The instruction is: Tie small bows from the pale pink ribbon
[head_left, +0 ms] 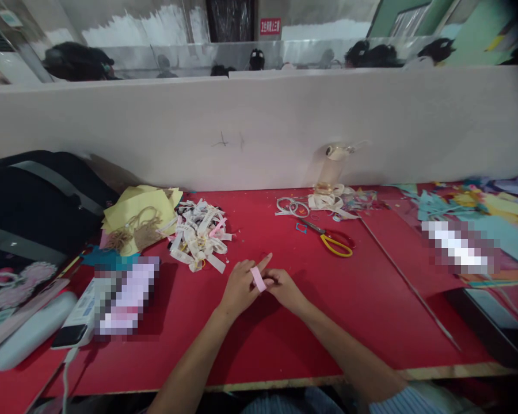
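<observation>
Above the front middle of the red table, my two hands meet at a short pink strip [258,279]. The strip lies across the fingers of my left hand [240,286], which is closed on it with the index finger stretched out. The fingers of my right hand [287,288] are pinched together at the strip's lower end. Whether the strip is looped or flat is unclear, as its ends are hidden. Beyond my left hand lies a pile of white and pink ribbon strips [202,233]. Scissors with yellow handles [336,244] rest beyond my right hand.
Yellow paper sheets [125,215] with twine lie at left, near a dark bag [38,201]. A white power bank [84,313] has a cable attached. A bottle [330,169] stands by the white partition [176,132]. A thin rod [408,282] and coloured scraps [501,207] lie at right.
</observation>
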The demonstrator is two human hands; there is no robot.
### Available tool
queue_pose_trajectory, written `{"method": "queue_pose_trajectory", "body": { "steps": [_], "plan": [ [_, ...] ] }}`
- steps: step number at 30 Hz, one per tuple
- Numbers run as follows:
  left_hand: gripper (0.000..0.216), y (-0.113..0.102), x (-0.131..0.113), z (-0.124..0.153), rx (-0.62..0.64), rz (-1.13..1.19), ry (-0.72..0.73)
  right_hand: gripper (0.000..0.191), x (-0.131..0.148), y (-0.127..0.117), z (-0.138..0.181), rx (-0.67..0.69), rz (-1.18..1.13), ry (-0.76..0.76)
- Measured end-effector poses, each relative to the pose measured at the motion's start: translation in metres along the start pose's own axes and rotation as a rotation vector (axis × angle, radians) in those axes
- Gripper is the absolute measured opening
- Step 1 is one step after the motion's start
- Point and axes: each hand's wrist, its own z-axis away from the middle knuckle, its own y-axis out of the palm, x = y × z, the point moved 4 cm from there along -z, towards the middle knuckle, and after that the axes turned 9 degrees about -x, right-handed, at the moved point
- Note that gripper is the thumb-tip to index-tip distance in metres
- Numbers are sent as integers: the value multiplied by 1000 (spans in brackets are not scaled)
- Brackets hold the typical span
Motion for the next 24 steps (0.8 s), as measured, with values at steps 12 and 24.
{"method": "queue_pose_trajectory", "body": {
  "steps": [12,24],
  "plan": [
    [57,-5,4,-1,-61,-8,-8,35,5,8,9,121,-615,254],
    [53,6,5,1,10,-186,-45,47,-9,12,6,-4,-575,314]
  ]
}}
